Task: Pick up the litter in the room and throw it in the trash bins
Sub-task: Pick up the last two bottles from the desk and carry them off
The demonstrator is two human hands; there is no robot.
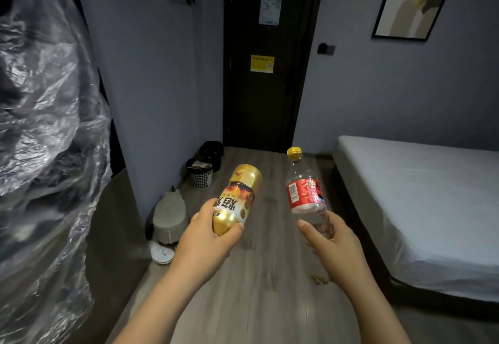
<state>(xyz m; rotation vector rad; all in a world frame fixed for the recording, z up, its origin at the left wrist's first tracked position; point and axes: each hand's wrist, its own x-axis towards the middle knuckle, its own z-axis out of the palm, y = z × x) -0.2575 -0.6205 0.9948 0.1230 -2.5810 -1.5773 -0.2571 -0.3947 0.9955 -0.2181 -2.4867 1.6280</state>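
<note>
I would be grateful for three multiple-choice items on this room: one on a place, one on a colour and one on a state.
1. The trash bins stand:
A) on a shelf
B) on the floor near the door
C) on a chair

2. The cap of the clear bottle is:
A) blue
B) white
C) yellow

3. The left hand:
A) grips the gold bottle
B) hangs empty
C) points upward

Key:
1 B, they sit low on the floor, left of the dark door.
2 C, the cap on top is plainly yellow.
3 A, its fingers curl round the gold bottle.
</note>
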